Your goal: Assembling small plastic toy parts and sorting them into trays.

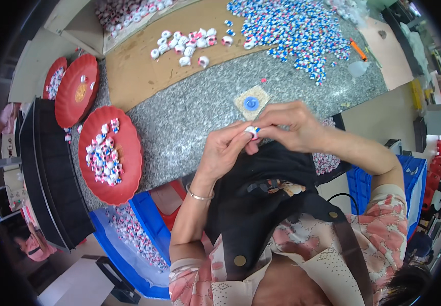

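Note:
Close to the counter's near edge, my two hands meet over a small white and pink plastic piece (251, 133). My left hand (223, 152) is closed, pinching this piece between thumb and fingers. My right hand (292, 125) is closed too, its thumb and forefinger pressed together at the piece's right side. A bit of blue and yellow shows at those fingertips, perhaps a small blue and white part; most of it is hidden. Just beyond the hands lies a round blue disc (251, 104) on a beige square pad (262, 96).
White and pink pieces (184, 61) lie loose on a cardboard sheet (134, 76). A big heap of small blue and white parts (291, 30) covers the far right. Red scalloped plates (135, 153) stand at left. An orange tool (358, 50) lies right; a blue crate (151, 224) sits below.

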`<state>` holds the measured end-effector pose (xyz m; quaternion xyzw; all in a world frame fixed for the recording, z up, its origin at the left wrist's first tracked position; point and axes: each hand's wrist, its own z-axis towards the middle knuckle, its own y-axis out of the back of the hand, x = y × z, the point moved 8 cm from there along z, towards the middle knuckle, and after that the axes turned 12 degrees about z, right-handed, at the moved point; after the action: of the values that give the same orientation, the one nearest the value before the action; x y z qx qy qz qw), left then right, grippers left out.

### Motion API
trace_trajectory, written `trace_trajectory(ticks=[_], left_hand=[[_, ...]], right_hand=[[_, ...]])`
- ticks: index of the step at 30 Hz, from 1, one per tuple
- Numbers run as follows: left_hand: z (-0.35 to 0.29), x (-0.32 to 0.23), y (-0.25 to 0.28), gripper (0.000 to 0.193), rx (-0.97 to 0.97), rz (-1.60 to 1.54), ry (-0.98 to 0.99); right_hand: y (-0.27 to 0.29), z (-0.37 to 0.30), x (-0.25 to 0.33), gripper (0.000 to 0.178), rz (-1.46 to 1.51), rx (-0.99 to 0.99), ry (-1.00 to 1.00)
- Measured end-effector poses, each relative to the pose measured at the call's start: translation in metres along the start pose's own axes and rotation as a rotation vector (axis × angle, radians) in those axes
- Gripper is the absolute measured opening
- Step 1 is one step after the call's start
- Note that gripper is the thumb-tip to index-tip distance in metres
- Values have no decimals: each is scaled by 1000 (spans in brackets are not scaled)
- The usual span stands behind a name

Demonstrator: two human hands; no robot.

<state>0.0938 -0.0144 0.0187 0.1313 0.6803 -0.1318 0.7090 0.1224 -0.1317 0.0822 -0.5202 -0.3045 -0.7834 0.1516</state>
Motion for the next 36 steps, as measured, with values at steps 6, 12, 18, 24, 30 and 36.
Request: trace_trajectory(ticks=[6,12,18,24,30,36], left_hand=[[-8,15,6,24,-67,-2,118],[-75,-54,141,26,-698,785,-33],[-62,-107,148,33,-921,1408,-186],[58,-51,95,20,-636,1190,-197],[106,-11,96,16,-551,1338,-212],[50,-14,85,20,-427,640,-55]], right_hand=[[-8,-5,-18,12,66,3,-65],[80,-12,-54,17,-519,-183,22],[121,-4,-97,7,-979,-6,-194],[104,4,-89,6,-1095,32,-183],[73,-23,-62,19,-456,-154,-73],[73,-28,-53,15,-692,-106,-15]])
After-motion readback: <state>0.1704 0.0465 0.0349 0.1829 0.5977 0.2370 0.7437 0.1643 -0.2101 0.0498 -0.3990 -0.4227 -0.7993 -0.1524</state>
